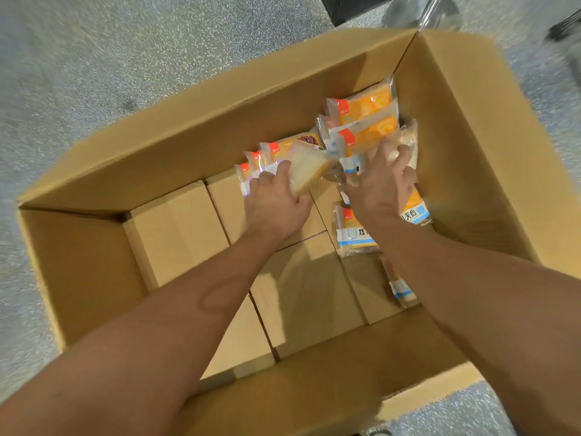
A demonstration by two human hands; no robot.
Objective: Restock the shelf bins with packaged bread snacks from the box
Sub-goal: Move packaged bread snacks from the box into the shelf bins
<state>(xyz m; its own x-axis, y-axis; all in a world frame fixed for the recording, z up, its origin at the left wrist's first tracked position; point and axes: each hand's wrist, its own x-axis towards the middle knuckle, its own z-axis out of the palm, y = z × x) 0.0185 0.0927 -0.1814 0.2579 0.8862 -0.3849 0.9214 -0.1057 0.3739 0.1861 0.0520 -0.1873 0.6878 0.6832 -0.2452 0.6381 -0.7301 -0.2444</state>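
A large open cardboard box (94, 272) stands on the floor below me. Both my arms reach down into it. My left hand (276, 202) grips a clear-wrapped bread slice packet (309, 169) at the back of the box. My right hand (382, 187) curls round another bread packet (405, 143) against the right wall. Several orange-labelled bread packets (364, 111) are stacked in the back right corner. Purple-and-orange packets (279, 149) lean by the back wall. More packets (355, 234) lie under my right forearm.
The box's bottom flaps (179, 234) show bare cardboard on the left and in the middle. Speckled grey floor (94, 58) surrounds the box. A dark object (352, 7) and clear plastic (421, 11) sit beyond the far edge. No shelf bins are in view.
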